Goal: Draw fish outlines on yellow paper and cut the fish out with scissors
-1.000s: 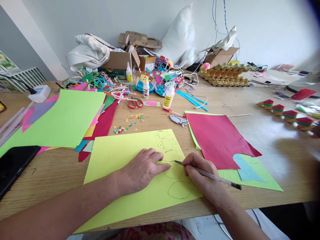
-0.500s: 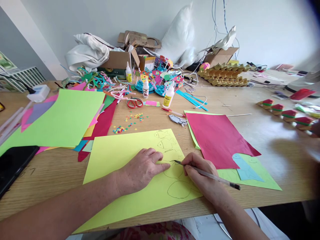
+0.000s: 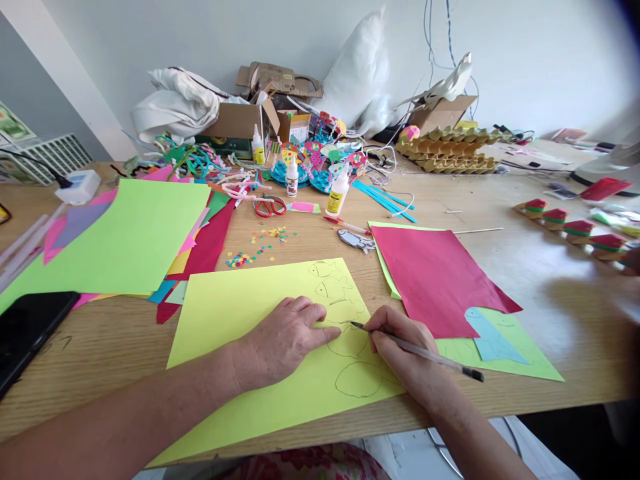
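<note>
Lower centre, the right hand (image 3: pixel 403 337) grips a pen (image 3: pixel 440 358), nudged slightly rightward, seemingly mid-stroke; the left hand (image 3: pixel 283 343) lies open on yellow paper (image 3: pixel 227 300).

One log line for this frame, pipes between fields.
left hand: rests on yellow paper | right hand: holds pen, tip among fish drawings | nearby: red paper to the right, scissors beyond
</note>
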`<state>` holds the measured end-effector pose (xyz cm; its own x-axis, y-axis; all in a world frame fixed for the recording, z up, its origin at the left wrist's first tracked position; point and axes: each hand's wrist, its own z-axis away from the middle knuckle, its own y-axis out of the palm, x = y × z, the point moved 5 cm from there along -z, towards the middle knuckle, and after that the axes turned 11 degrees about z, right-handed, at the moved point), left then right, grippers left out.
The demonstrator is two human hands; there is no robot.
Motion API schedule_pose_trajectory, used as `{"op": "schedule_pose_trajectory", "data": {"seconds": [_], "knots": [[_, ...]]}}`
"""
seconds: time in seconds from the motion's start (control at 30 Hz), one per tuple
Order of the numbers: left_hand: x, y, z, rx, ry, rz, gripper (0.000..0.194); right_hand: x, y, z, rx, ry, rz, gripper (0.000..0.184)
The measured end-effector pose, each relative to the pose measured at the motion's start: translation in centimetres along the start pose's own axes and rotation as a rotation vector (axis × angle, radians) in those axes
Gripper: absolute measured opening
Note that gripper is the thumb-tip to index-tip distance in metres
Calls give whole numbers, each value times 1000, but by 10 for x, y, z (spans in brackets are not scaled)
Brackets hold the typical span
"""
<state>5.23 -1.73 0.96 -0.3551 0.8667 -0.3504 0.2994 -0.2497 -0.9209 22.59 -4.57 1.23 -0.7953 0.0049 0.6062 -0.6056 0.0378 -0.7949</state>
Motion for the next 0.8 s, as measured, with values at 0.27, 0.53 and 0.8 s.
{"op": "schedule_pose_trajectory", "data": {"seconds": [0.27,0.53,0.8], "knots": [[0,1,-1,-4,4,-3,33,1,-1,1,-2,-4,-17,12],[1,-1,-1,-28,7,6,34,-2,-10,0,-97,92,-176,10],[2,-11,4,-43,60,132,23,4,-8,-2,-83,182,-371,5]]}}
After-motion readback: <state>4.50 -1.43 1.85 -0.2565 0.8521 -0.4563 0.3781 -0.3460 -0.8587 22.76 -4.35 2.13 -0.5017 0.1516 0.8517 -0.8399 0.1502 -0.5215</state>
